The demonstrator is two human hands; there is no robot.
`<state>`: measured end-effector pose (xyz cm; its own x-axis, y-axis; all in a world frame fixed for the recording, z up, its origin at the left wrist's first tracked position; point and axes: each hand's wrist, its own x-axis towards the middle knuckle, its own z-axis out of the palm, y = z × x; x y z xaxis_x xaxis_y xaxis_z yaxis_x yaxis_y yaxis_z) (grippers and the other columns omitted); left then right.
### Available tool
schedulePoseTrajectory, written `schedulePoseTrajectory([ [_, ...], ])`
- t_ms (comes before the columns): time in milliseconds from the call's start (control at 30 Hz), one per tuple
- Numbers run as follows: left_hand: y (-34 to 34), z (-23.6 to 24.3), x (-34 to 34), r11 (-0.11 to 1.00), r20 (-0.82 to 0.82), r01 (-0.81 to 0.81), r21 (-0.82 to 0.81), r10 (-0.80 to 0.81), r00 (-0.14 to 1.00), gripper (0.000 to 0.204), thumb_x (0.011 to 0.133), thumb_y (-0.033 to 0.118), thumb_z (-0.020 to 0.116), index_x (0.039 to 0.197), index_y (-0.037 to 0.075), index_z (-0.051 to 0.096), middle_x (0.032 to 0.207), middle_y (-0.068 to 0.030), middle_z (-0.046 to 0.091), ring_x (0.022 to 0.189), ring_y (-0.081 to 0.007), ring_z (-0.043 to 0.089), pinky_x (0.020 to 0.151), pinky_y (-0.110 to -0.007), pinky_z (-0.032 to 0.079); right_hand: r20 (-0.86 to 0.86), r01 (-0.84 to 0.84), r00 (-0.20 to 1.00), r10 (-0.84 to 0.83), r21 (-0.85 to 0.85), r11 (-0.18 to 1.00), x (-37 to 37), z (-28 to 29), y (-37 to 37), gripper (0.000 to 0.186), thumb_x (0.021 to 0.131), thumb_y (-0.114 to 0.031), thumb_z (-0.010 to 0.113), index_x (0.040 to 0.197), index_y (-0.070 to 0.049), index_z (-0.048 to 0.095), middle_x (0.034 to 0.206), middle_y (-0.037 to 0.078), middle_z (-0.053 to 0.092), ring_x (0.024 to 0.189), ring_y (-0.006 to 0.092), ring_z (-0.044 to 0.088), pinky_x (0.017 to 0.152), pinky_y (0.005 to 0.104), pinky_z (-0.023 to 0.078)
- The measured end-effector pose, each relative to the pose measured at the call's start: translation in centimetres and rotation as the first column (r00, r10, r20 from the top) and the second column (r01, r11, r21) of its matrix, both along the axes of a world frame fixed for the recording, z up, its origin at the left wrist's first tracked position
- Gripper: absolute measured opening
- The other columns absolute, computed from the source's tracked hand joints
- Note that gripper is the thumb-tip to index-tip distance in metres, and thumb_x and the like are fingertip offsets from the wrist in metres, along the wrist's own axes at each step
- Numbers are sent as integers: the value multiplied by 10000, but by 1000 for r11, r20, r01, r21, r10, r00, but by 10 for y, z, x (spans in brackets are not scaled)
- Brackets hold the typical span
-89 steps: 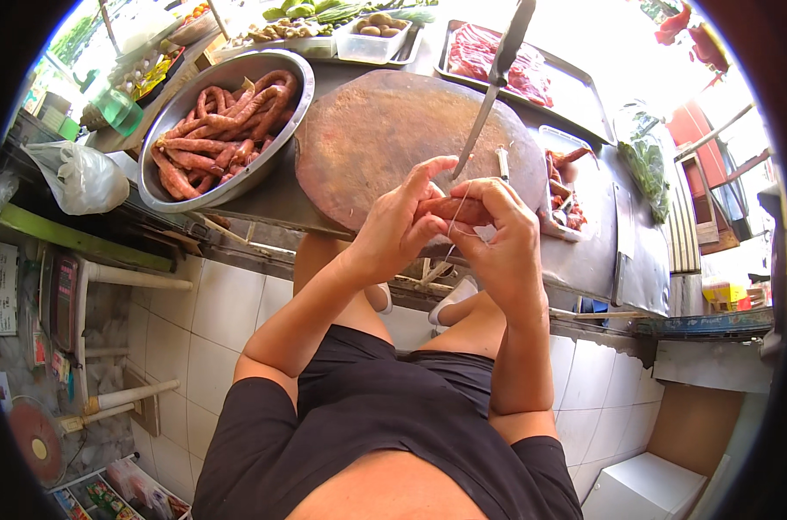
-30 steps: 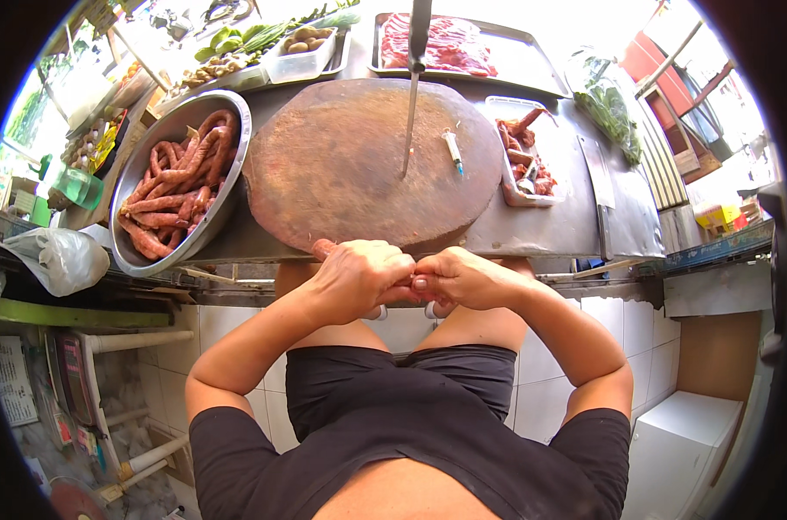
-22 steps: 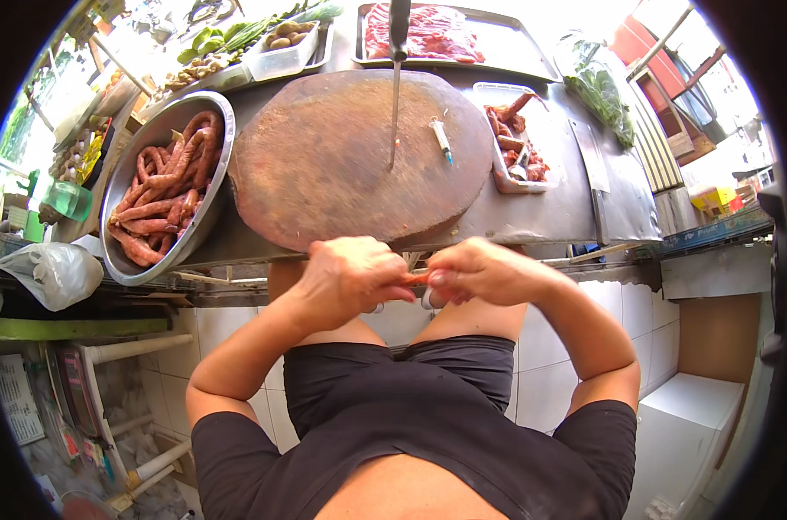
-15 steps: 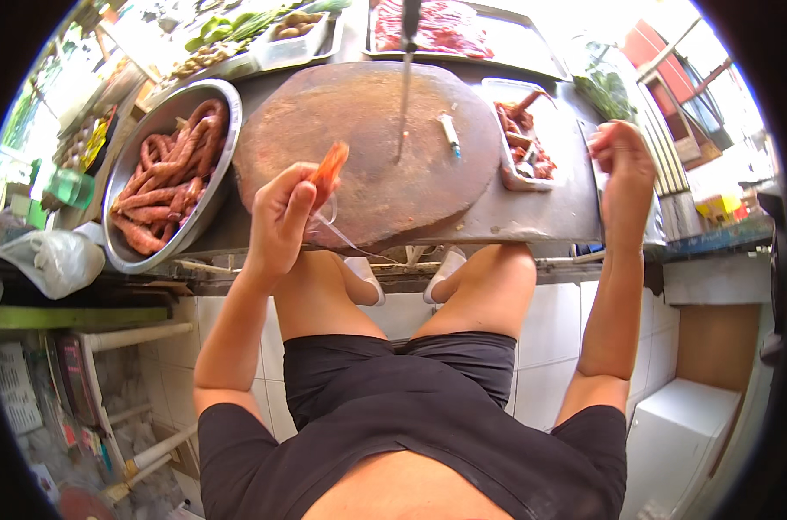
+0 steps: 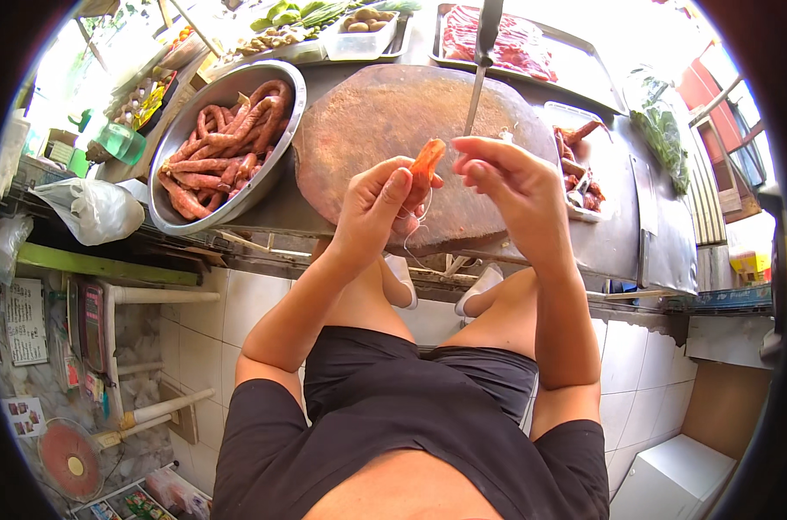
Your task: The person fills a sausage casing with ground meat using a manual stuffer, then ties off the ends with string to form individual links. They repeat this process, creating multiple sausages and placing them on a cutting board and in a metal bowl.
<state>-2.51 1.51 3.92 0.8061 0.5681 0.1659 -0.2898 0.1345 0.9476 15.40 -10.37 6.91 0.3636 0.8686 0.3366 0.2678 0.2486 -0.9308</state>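
My left hand (image 5: 372, 208) is closed around an orange-red piece of sausage (image 5: 428, 162) whose end sticks up past the thumb. A thin white string (image 5: 417, 232) hangs below it in a loose curl. Just right of the sausage end is my right hand (image 5: 523, 191), its fingers bent and drawn toward the thumb; whatever may be between the fingertips is too small to make out. Both hands are above the near half of a round wooden chopping block (image 5: 359, 113). A knife (image 5: 480, 74) stands upright with its tip at the block, partly behind my right hand.
A metal bowl (image 5: 300, 108) of linked sausages (image 5: 224, 143) stands left of the block. A white tray (image 5: 603, 213) with darker sausage pieces is at right, beside a cleaver (image 5: 644, 195). Behind are a tray of raw meat (image 5: 497, 43), a tub of brown produce (image 5: 363, 24) and bagged greens (image 5: 662, 130).
My right hand has come inward from beyond the right tray to beside the sausage piece. My left hand still holds that piece. The whole view has shifted, with the table things appearing farther right.
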Motion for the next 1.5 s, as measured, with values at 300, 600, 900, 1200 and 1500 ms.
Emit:
schedulePoseTrajectory([
  [300,9,12,-6,975,82,147,-164,-135,987,424,1095,334,507,1177,-55,655,1049,-125,729,845,-108,663,738,-236,518,-8,-26,1000,26,-113,993,-19,24,29,18,958,17,656,967,20,672,842,26,669,762,84,609,727,242,505],
  [600,51,34,2,883,9,432,-181,-438,899,347,1041,238,602,1076,-88,713,934,-178,751,813,-202,715,722,-304,547,347,-59,936,58,-8,998,-19,51,32,60,864,69,706,911,35,686,873,32,607,756,101,597,690,252,493],
  [900,50,47,-3,953,-74,303,-11,-303,950,166,953,116,719,995,-39,766,853,-132,754,691,-145,692,619,-257,540,-140,-57,989,51,-44,997,-17,-2,25,222,1033,-77,585,1196,20,700,990,37,693,848,104,635,803,269,528],
  [1200,30,52,-10,994,-127,68,80,-58,990,185,990,127,679,982,-38,762,798,-75,738,638,-67,642,566,-204,507,-189,-190,971,150,-215,958,-66,-53,-2,302,981,-88,686,1257,24,642,999,-3,685,890,63,608,817,239,516],
  [1500,37,43,-22,998,-67,-5,70,9,998,192,1007,130,650,1016,-42,737,811,-88,728,631,-99,658,538,-228,539,-234,-203,957,171,-120,972,-43,19,-18,146,1000,-15,596,1090,41,696,837,38,686,680,73,567,616,225,460],
])
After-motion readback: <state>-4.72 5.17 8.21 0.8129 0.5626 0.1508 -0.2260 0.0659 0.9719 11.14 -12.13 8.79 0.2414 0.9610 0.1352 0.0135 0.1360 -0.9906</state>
